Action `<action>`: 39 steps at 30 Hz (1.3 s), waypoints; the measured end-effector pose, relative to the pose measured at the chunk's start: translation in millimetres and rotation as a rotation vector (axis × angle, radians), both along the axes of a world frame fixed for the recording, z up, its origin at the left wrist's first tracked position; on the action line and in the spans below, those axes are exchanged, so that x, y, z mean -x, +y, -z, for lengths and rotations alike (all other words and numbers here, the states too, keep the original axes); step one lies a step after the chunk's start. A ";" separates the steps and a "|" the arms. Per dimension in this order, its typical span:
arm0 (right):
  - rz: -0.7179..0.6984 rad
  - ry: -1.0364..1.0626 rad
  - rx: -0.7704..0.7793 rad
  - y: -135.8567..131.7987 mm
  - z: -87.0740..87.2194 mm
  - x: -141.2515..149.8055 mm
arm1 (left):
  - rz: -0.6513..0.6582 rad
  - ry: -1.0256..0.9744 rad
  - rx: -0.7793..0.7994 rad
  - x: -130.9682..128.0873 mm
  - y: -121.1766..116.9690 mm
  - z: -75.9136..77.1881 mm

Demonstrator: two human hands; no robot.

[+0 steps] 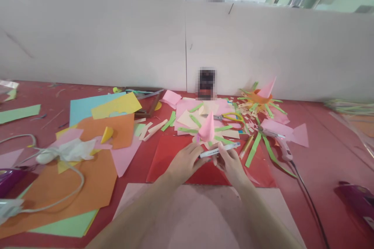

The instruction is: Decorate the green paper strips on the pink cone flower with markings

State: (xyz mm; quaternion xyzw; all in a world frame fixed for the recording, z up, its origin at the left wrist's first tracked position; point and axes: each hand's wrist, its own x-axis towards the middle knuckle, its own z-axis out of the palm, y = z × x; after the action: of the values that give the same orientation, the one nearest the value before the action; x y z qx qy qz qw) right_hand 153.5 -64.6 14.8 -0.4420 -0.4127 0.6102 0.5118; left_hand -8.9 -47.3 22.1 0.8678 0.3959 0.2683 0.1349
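Observation:
Both my hands meet near the middle, above a red sheet [172, 155]. A white marker pen [212, 152] lies slantwise across them. My right hand [232, 163] is closed on it, with the thumb on the barrel. My left hand [185, 161] is closed at the pen's dark end; its fingertips are partly hidden. Just beyond my fingers stands a pink paper cone [207, 129] with green paper strips [187, 130] spread around its base. Scissors with yellow and red handles [233, 116] lie behind it.
Coloured paper sheets [96, 186] and a white cable [83, 181] cover the left side. To the right lie a pink glue gun [284, 148] with a black cord [309, 198] and another pink cone on an orange paper piece [260, 96]. A white partition [117, 39] closes the back.

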 end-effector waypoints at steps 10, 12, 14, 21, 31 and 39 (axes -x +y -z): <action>0.265 0.174 -0.029 17.0 -1.9 -21.3 | -0.147 0.169 -0.189 6.1 6.8 -1.0; 0.196 0.151 0.026 18.3 -0.2 -23.7 | -0.158 0.173 -0.110 7.2 6.7 0.2; 0.011 0.070 0.114 15.6 -0.1 -24.3 | -0.170 0.123 -0.040 8.3 5.3 -0.3; -0.637 -0.279 0.241 0.6 -11.0 -24.2 | 0.056 -0.024 0.307 5.9 -2.5 -11.0; -0.780 -0.562 0.139 3.1 -26.6 -36.2 | 0.116 0.062 0.532 3.8 -2.0 -8.6; -0.829 -0.615 0.113 2.9 -30.0 -42.3 | 0.182 0.164 0.447 -3.8 -5.3 -16.3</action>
State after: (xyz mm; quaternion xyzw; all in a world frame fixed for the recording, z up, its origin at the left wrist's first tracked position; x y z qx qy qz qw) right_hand 195.8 -61.7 44.8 -0.4272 -0.6509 0.6249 0.0572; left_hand -5.1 -52.6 38.3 0.8674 0.3753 0.0895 0.3143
